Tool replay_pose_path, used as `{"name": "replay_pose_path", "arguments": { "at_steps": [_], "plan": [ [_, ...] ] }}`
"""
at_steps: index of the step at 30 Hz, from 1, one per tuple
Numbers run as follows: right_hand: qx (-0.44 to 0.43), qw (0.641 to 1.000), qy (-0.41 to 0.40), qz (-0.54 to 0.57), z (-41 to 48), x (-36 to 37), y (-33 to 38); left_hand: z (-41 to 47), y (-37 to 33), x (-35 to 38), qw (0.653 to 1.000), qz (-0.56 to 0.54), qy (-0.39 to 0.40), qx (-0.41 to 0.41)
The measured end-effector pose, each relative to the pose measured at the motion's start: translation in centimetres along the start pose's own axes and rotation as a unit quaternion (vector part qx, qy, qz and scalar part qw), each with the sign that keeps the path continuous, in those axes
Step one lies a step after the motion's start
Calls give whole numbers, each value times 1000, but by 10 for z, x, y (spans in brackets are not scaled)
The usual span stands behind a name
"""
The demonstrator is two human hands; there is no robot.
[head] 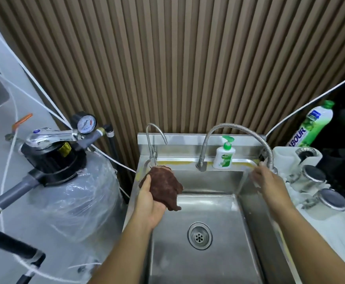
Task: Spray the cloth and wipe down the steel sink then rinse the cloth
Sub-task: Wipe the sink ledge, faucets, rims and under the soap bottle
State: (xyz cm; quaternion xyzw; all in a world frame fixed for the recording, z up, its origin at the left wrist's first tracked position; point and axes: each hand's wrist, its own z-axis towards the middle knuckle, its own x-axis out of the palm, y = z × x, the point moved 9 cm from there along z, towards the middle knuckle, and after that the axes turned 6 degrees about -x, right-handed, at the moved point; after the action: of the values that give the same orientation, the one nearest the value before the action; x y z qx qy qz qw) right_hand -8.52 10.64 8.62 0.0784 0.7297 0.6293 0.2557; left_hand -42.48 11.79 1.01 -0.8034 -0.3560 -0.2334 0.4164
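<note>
**Cloth held over the sink, other hand at the flexible tap**

The left hand (150, 203) is cupped palm-up over the far-left part of the steel sink (214, 261), fingers curled round a bunched brown cloth (164, 186) that spills over the palm towards the basin. The cloth sits just below the thin tap (153, 138) at the far-left corner. The right hand (267, 181) reaches to the far-right corner, where the spout end of the flexible tap (241, 130) comes down; its fingers are blurred, so how far they are spread, and whether they grip anything, cannot be told. A soap bottle (224, 154) stands on the far ledge between the taps. The drain (200, 235) lies bare in the basin. Left of the sink stands a wrapped tank (73, 197) with a gauge (85, 124); right of it, jars (313, 177) and a green bottle (313, 124)
</note>
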Motion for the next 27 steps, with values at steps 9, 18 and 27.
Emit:
{"name": "replay_pose_path", "arguments": {
  "at_steps": [9, 18, 27],
  "plan": [
    [7, 999, -25, -22, 112, -20, 5, 55, 25, 5, 1000, 0, -22, -16],
    [-84, 983, 64, -147, 94, 48, -25, 117, 26, 14, 988, -24, -146, 42],
    [-63, 970, 172, -162, 113, 109, -48, 178, -20, 54, 966, -47, -212, 142]
  ]
}}
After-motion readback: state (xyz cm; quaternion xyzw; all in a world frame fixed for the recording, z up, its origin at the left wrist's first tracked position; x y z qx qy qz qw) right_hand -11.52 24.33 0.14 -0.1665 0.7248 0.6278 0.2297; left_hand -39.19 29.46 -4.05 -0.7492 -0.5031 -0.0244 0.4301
